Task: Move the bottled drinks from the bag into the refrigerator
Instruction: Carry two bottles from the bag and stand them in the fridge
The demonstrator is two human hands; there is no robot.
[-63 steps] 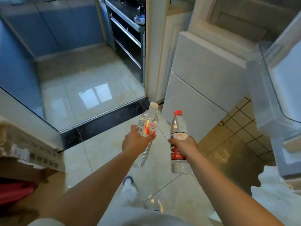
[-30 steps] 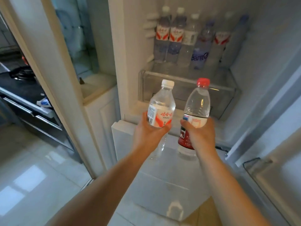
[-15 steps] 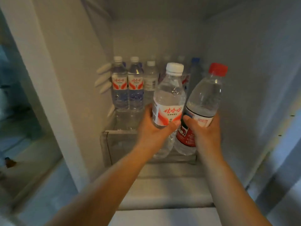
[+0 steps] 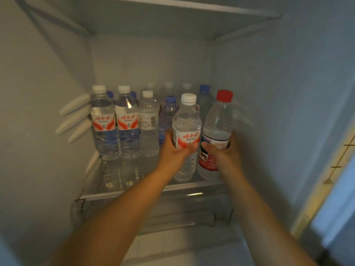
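Head view, surroundings: I see the refrigerator point(image 4: 57, 54) interior w/ pale walls; three white oblong lugs point(image 4: 74, 118) on the left wall; upper shelf point(image 4: 172, 22) overhead; door edge point(image 4: 326, 169) at far right.
Head view, obstructions: standing bottles point(image 4: 126, 121) fill the left and rear of the glass shelf point(image 4: 107, 181), approx. two or three rows deep; caps white and blue, rear row blurred. Free floor remains at front right only.
Head view, containers: clear drawer point(image 4: 172, 212) below the shelf; contents not discernible.
Left hand point(image 4: 172, 150): fingers curled round the white-cap bottle point(image 4: 187, 127) at label height; bottle upright, base low over the shelf front; contact w/ shelf I cannot tell.
Right hand point(image 4: 226, 152): fingers wrapped round the red-cap bottle point(image 4: 218, 121), tilted slightly right, just beside the white-cap one, near the right wall.
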